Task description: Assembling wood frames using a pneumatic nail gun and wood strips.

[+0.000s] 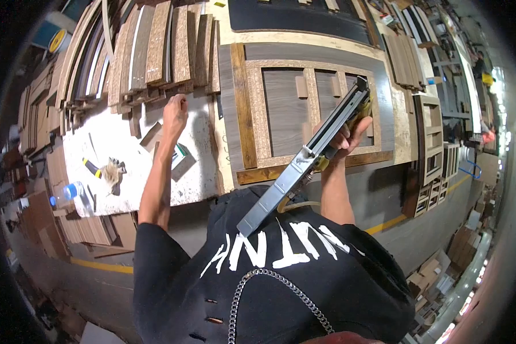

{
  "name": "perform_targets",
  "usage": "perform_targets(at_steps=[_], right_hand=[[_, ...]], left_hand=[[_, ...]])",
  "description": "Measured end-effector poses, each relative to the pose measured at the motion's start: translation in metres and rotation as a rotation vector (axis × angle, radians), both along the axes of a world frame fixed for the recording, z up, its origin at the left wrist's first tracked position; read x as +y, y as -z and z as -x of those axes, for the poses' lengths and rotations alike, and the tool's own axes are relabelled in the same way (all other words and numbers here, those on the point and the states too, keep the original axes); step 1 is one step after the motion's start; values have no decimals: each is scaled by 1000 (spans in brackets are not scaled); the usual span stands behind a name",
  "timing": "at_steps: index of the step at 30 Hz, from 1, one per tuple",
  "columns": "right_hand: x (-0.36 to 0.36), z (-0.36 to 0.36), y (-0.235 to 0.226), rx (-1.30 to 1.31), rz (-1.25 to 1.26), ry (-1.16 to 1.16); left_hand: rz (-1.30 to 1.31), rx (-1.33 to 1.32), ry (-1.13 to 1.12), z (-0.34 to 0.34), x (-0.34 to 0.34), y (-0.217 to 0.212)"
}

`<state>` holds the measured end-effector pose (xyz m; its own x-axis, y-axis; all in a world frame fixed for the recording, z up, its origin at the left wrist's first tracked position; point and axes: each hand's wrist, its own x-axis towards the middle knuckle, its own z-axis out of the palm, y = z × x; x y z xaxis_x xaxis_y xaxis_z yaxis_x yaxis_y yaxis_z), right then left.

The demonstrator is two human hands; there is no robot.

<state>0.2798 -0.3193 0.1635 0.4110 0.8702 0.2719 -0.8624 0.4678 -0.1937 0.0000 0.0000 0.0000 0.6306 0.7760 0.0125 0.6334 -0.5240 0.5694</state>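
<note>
My right hand [348, 136] grips a staple gun [286, 182], tilted across my front, its long silver magazine slanting down toward my chest. The magazine's upper part shows an open channel. My left hand [176, 110] reaches over the white tabletop [198, 172], near the lower ends of stacked wood strips [157, 43]. Its fingers are curled in; whatever may be in them is hidden. Partly behind my left forearm lies a small green-and-white box [179, 152]. A wood-strip frame [310, 109] lies on a grey wood-grain panel [238, 103], beyond the gun.
Pliers with yellow-and-black handles [92, 168], a crumpled brownish item [113, 173] and a clear bottle with a blue cap [69, 191] are on the left. A dark panel [298, 20] lies at the far side. More strips [403, 57] and small frames [432, 140] stand right.
</note>
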Motion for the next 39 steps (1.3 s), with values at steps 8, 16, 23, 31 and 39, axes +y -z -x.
perform_targets(at_steps=[8, 16, 23, 31, 39], right_hand=[[7, 2, -20, 15, -154, -164], [9, 17, -49, -108, -104, -72], [14, 14, -135, -581, 847, 224], [76, 42, -135, -1246, 1036, -36], [64, 5, -88, -221, 287, -409]], left_hand=[[709, -973, 425, -106, -140, -275], [357, -1116, 507, -134, -177, -294], [354, -1243, -15, -86, -146, -268], [173, -1250, -487, 16, -121, -249], [286, -1460, -33, -32, -145, -266]])
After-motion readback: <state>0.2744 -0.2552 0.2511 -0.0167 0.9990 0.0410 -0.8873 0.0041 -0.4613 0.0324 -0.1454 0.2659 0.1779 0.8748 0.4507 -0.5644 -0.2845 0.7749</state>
